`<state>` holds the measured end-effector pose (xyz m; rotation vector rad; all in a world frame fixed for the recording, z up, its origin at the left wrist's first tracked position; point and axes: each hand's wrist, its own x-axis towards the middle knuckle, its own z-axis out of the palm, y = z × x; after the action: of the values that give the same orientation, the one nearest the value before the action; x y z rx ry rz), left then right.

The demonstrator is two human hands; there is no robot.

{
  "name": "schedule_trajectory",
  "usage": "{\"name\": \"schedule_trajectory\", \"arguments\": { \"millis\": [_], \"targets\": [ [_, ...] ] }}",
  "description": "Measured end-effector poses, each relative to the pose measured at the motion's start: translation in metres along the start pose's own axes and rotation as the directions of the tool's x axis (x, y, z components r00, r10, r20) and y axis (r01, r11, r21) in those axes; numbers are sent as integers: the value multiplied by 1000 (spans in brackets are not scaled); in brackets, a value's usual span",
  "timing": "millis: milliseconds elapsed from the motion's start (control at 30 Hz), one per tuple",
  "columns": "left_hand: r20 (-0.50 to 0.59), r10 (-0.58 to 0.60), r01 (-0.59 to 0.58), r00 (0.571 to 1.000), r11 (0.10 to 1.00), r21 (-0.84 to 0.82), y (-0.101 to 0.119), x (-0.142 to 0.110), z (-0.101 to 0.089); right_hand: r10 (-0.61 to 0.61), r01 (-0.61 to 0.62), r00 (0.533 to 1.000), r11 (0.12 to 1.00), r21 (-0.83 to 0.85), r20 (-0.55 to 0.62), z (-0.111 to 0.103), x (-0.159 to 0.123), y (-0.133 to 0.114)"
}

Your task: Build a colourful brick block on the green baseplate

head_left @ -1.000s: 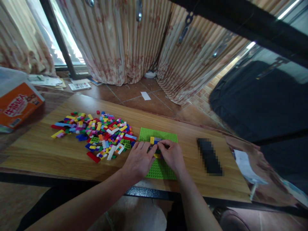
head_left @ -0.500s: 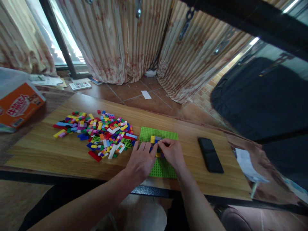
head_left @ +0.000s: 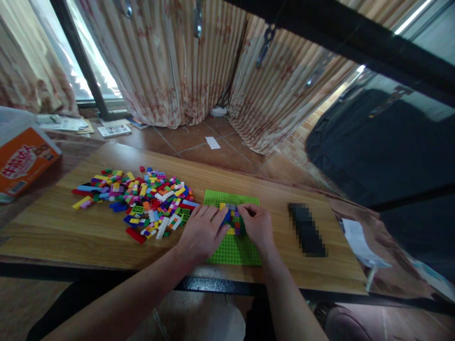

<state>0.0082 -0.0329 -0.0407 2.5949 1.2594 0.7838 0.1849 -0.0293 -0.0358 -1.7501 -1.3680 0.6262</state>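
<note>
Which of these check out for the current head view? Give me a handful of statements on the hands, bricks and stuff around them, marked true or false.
1. Fingers of the left hand and right hand are both at the bricks built up on the baseplate. True.
2. The baseplate is red. False: it is green.
3. The loose bricks are spread over the wooden tabletop, left of the baseplate. True.
4. The dark slab lies between the loose bricks and the baseplate. False: it lies to the right of the baseplate.
5. The tub with the orange label is at the left edge of the view. True.
</note>
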Motion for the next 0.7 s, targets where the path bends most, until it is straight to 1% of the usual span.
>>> {"name": "schedule_trajectory", "arguments": {
  "millis": [100,167,200,267,333,367,433,500,600,700],
  "targets": [
    [-93,-58,57,994,998,-20,-13,7,-9,-22,23,995,1000,6,-93,-3,1,2],
    [-153,-104,99,983,994,-40,-24,11,-15,-79,78,991,997,-15,-107,-4,2,2],
    [-180,-122,114,976,992,-50,-30,13,-17,-128,126,987,992,-28,-96,-4,1,2],
    [-226,-148,138,963,989,-61,-39,15,-21,-254,252,967,966,-57,-23,-4,0,0],
    [-250,-165,154,954,986,-62,-44,16,-23,-363,371,927,924,-87,96,-3,-2,-2],
    [-253,-171,160,952,985,-63,-46,16,-23,-393,412,904,906,-100,165,-3,-3,-3],
    [-245,-177,165,953,984,-69,-46,17,-23,-398,444,874,886,-130,278,-1,-3,-3],
    [-237,-180,167,955,983,-76,-45,17,-22,-371,439,865,886,-151,337,0,-3,-2],
    [-237,-194,177,952,980,-92,-45,18,-23,-339,415,869,896,-158,359,1,-2,0],
    [-244,-221,195,944,972,-127,-48,18,-27,-340,413,868,898,-148,362,1,-1,1]
  ]
}}
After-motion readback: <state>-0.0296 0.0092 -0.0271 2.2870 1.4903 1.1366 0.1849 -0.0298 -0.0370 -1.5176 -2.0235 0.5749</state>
